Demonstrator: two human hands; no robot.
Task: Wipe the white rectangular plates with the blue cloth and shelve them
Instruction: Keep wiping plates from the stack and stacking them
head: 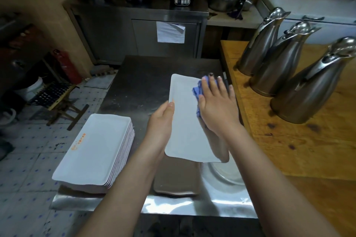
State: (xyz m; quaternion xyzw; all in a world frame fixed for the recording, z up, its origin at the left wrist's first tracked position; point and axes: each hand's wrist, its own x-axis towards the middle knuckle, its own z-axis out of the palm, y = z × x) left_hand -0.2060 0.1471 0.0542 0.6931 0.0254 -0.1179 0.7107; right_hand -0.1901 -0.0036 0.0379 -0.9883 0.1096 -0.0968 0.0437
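- Steel tabletop (138, 82) runs away from us. A wooden tabletop (289, 150) adjoins it on the right and carries three steel jugs (308, 90).
- Stack of white plates (92, 150) sits on the near-left part of the steel tabletop, long axis running away from us and leaning slightly right. The top plate bears an orange mark. We cannot tell whether this stack is wiped or waiting.
- Brown tray (177, 181) lies on the steel tabletop below the hands, partly hidden.
- Held plate (185, 131) is raised off the tabletop, just right of the stack, with its long axis near-to-far and roughly parallel to the stack.
- Left hand (161, 119) grips the plate's left long edge about midway. The thumb lies on the upper face; the fingers are hidden beneath.
- Right hand (217, 106) lies flat, fingers straight and slightly spread, pressing the cloth onto the far-right part of the plate.
- Blue cloth (197, 90) is bunched under the right palm and shows at the fingertips and on the thumb side.
- Judgement: wiping is in hand, shelving not yet begun. The uncovered face lies toward us and to the left of the right hand — so we expect the stroke to follow the long axis, with the left hand steadying.
- We can identify no shelf for the plates in this view. The stack lies nearer the left hand.
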